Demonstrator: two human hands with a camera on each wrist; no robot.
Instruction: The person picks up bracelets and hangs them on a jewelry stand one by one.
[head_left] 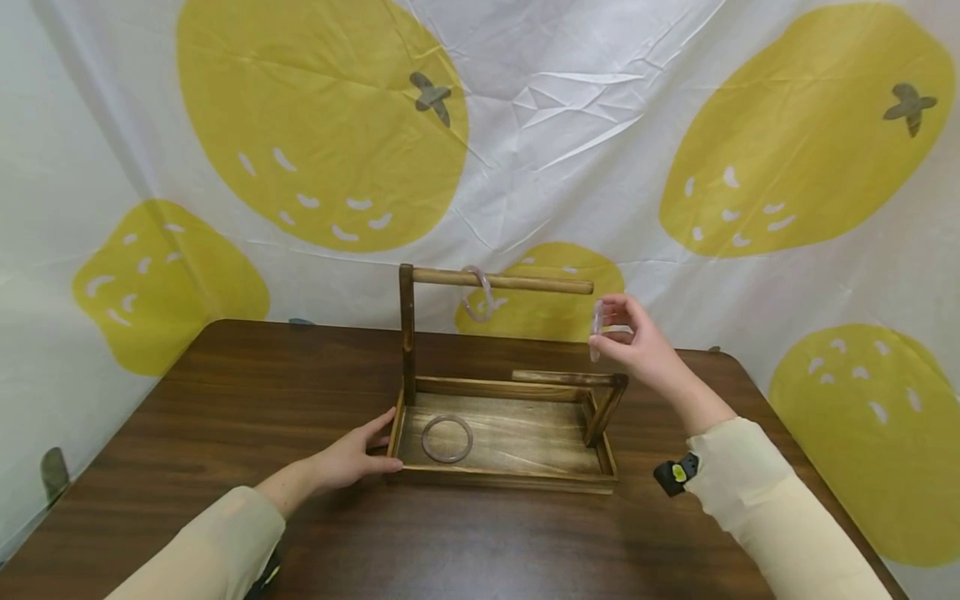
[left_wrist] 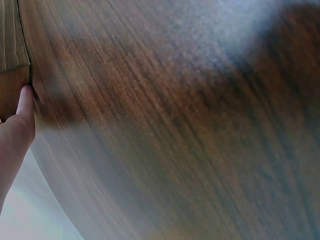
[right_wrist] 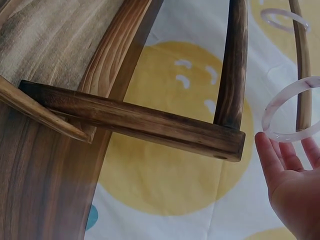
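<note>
A wooden jewelry stand (head_left: 502, 479) has a shallow tray base, a tall left arm and a lower right arm. My left hand (head_left: 348, 454) holds its left end, thumb at the front corner; in the left wrist view the thumb (left_wrist: 26, 107) touches that corner. My right hand (head_left: 637, 342) pinches a pale translucent bangle (head_left: 597, 331) between thumb and fingers, just beyond the free tip of the upper rod (head_left: 525, 283). On that rod hangs a second bangle (head_left: 480, 296). A third bangle (head_left: 447, 439) lies flat in the tray's left part.
The lower rod (head_left: 558, 378) extends leftward from the short right post (head_left: 606, 412), below my right hand. Under the stand is a dark brown wooden table (head_left: 315, 533). Behind it hangs a white cloth (head_left: 570, 158) printed with yellow lemons.
</note>
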